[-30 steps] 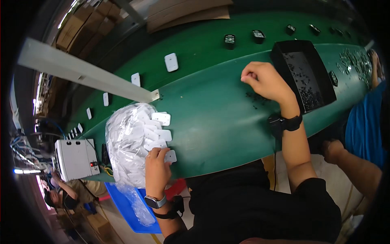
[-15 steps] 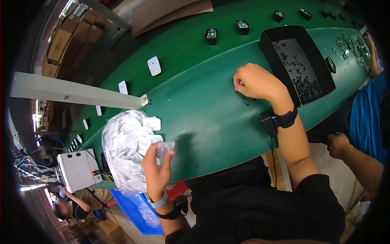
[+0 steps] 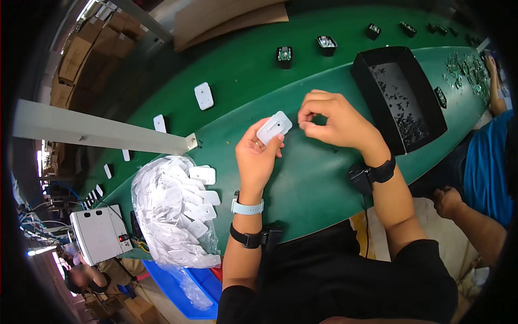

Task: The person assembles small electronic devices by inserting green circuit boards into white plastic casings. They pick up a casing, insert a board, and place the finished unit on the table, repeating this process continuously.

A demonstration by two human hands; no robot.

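Left hand (image 3: 256, 156) palm-up above worktop (image 3: 313, 189), fingers gripping white cover (image 3: 275, 128). Right hand (image 3: 340, 123) just beside, fingers curled; can't tell if holding anything. Black box (image 3: 372, 102): small dark parts (image 3: 413, 128). Clear bag (image 3: 209, 240): more covers (image 3: 178, 210).

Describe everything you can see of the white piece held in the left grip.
The white piece is a flat, rounded rectangle that looks like plastic. The face in view has a dark round spot near its middle and fainter details too small to make out. It is held above the green worktop, its long side slanting up to the right. The left grip holds it, thumb at its near edge and fingers partly hidden behind. The right grip is close by, seemingly not touching it.
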